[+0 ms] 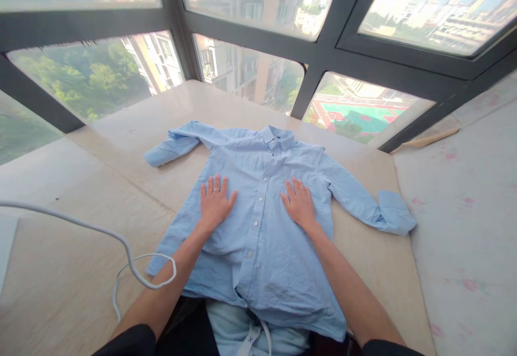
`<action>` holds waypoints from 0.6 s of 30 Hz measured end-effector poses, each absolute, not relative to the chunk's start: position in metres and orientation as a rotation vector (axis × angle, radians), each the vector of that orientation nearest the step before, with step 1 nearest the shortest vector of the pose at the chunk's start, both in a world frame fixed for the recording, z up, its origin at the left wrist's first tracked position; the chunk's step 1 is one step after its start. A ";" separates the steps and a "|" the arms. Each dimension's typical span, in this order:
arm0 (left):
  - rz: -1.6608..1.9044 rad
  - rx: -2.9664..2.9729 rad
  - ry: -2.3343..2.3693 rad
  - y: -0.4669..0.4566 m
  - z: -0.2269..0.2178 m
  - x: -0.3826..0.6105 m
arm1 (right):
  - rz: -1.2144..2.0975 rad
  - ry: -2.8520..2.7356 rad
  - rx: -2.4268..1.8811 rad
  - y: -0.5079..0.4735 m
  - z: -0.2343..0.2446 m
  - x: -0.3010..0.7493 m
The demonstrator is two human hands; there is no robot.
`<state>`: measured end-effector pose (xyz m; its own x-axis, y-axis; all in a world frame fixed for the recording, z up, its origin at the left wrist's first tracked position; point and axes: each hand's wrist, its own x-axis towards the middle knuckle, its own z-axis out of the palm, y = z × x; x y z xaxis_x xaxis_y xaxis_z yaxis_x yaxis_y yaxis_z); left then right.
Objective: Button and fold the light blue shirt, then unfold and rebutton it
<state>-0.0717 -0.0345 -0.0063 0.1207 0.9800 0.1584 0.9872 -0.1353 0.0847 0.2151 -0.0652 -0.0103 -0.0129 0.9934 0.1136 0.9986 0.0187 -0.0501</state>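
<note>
A light blue button-up shirt [258, 183] lies front side up on a beige table [121, 146], collar towards the windows and both sleeves spread outwards. My left hand [216, 202] rests flat on the shirt's chest left of the button row, fingers stretched out, a ring on one finger. My right hand [299, 202] lies flat on the chest right of the buttons, fingers apart. Neither hand holds anything. The shirt's hem hangs over the near table edge.
A white cable [121, 248] loops across the table near my left forearm. Large dark-framed windows [323, 49] rise just behind the table. A pale patterned surface [464, 210] adjoins the table on the right, with a thin wooden piece [428, 139] by the window.
</note>
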 end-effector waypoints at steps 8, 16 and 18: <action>-0.215 -2.316 -2.047 -0.034 -0.003 -0.070 | -0.059 -2.135 -2.128 -0.065 -0.009 0.213; -0.181 -2.317 -2.059 -0.033 0.000 -0.070 | -0.055 -2.113 -2.101 -0.065 -0.010 0.212; -0.181 -2.324 -2.054 -0.034 0.000 -0.071 | -0.068 -2.111 -2.074 -0.065 -0.012 0.213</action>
<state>-0.0706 -0.0341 0.0004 0.1194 0.9867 0.1105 0.9908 -0.1256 0.0511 0.2126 -0.0650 -0.0116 -0.0099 0.9869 0.1608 0.9953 0.0253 -0.0939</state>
